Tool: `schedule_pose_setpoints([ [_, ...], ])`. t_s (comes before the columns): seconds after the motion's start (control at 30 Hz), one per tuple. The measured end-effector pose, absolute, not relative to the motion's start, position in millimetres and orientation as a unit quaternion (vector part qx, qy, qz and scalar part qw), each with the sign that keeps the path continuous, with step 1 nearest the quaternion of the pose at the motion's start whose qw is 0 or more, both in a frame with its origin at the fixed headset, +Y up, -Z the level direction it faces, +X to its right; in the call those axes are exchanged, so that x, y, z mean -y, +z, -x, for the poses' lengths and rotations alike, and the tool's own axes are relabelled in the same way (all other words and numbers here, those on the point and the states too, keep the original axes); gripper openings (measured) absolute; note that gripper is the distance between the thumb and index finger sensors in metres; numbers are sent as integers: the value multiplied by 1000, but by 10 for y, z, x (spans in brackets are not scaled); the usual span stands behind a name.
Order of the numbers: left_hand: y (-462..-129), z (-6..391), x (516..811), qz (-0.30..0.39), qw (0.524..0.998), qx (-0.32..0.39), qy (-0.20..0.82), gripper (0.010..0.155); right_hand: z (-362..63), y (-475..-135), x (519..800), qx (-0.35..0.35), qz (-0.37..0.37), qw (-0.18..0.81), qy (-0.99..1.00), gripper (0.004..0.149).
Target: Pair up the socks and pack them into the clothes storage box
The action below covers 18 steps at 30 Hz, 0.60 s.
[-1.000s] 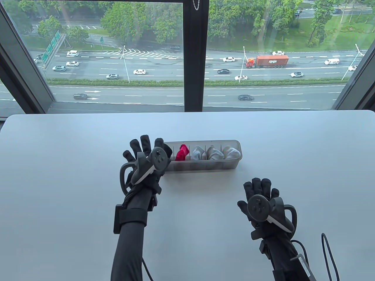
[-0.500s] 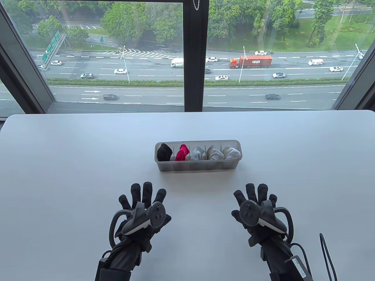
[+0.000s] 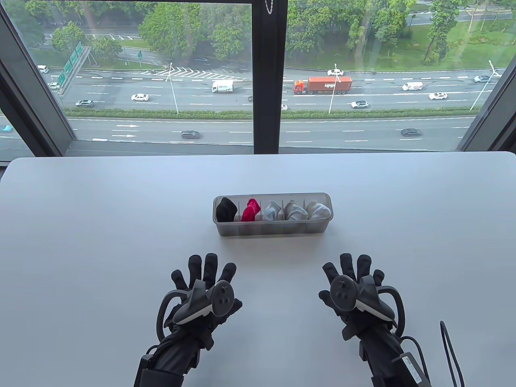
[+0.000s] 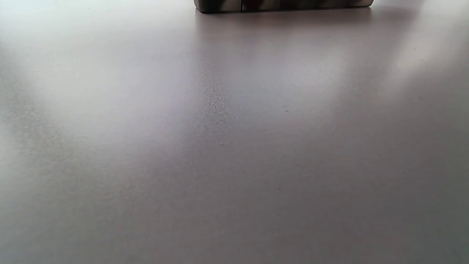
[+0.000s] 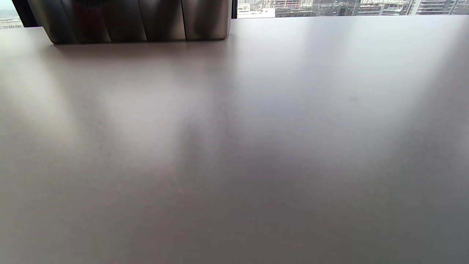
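Note:
A clear storage box [image 3: 274, 229] with several compartments stands mid-table. From left to right it holds a black sock roll [image 3: 226, 210], a red one [image 3: 250, 211], a grey one [image 3: 273, 211] and two whitish ones [image 3: 296, 211] [image 3: 319, 210]. My left hand [image 3: 203, 278] lies flat on the table in front of the box's left end, fingers straight and spread, holding nothing. My right hand [image 3: 354, 274] lies the same way in front of the box's right end. The wrist views show only the box's lower wall [image 4: 285, 5] [image 5: 128, 22], no fingers.
The white table [image 3: 80, 242] ends at a window sill along its far side. A black cable [image 3: 451, 350] loops at the near right by my right forearm.
My left hand pulled back from the box's left end to the near table, uncovering the black sock roll, then shifted slightly right. My right hand moved a little towards the left and stayed flat.

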State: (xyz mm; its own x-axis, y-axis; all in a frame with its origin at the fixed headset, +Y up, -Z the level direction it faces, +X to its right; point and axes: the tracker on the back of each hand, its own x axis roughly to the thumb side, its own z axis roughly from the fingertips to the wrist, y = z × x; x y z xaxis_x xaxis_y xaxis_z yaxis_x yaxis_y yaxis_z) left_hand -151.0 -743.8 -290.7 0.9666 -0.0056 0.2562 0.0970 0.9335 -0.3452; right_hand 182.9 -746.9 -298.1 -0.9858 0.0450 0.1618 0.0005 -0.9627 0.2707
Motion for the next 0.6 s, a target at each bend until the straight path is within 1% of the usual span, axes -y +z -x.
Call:
schedule_pose_setpoints([
  [0.6,-2912,1513,7424,173,977,123,-26,77,-1824,-2977,7465,-140,-83,7,987,70],
])
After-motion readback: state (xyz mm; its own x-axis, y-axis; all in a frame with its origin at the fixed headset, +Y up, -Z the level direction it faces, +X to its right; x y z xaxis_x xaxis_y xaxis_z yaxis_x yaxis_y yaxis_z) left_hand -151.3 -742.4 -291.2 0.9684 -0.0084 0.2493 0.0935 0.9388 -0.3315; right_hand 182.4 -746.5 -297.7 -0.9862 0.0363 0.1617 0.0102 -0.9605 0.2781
